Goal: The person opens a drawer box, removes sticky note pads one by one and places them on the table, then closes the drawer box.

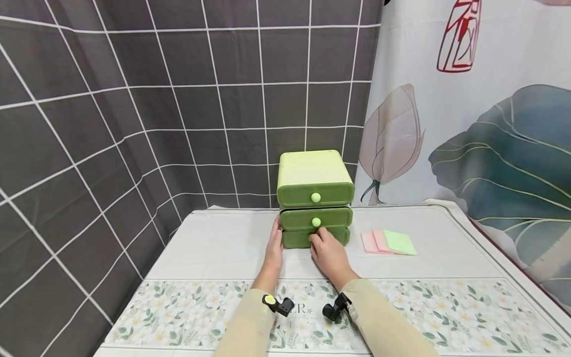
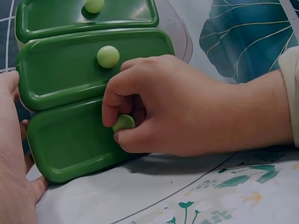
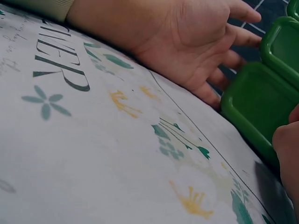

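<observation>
A small green three-drawer organizer (image 1: 315,169) stands on the table, with a pale green top and round knobs. My right hand (image 1: 329,252) pinches the knob (image 2: 124,122) of the bottom drawer (image 2: 70,140) between thumb and curled fingers, as the left wrist view shows. The left hand (image 1: 274,250) rests along the organizer's left side, its fingers fairly straight against it. In the head view the two lower drawers seem to stand slightly ahead of the top one; how far the bottom drawer is pulled out I cannot tell.
Right of the organizer lie pink sticky notes (image 1: 373,242) and a green sticky note pad (image 1: 399,242). A white cloth with a floral band (image 1: 196,312) covers the table. Dark checked fabric (image 1: 178,109) hangs behind and to the left; a flower-printed curtain (image 1: 410,183) hangs at the right.
</observation>
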The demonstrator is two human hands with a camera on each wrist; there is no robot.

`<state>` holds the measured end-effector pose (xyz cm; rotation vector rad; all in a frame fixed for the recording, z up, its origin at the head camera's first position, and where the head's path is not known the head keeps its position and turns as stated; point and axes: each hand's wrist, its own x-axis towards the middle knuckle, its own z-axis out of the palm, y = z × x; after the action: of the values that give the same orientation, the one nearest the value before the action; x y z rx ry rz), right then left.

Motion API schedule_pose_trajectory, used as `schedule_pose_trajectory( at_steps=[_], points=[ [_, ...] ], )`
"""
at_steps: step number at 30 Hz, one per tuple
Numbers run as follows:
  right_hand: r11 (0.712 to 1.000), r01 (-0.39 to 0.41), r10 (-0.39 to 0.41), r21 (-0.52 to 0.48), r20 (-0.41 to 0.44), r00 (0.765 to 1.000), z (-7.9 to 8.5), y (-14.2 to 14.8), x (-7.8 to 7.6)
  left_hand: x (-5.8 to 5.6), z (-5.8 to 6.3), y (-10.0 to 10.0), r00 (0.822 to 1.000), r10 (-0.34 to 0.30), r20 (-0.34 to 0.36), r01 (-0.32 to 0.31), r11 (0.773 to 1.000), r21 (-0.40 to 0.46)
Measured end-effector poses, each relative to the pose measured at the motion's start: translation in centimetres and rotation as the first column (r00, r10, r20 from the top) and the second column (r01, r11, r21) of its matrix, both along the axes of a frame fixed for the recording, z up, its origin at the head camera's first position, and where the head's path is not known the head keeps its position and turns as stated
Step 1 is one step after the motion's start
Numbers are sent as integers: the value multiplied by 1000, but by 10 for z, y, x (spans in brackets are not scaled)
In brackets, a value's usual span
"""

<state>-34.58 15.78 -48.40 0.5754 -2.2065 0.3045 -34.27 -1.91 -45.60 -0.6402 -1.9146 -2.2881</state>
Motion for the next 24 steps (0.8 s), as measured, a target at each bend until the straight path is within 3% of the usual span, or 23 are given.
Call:
schedule_pose_trajectory(
  at_steps=[10,19,24],
  points=[
    [1000,7,-7,7,25,1000,1,0,6,1,1,-2,997,47,68,-42,997,-68],
    [1000,26,-25,-5,42,999,2,1,6,5,4,1,989,127,72,-117,984,-135],
    [1000,20,-19,-19,57,998,2,0,5,-9,-12,2,980,183,78,-171,976,-139]
  ],
)
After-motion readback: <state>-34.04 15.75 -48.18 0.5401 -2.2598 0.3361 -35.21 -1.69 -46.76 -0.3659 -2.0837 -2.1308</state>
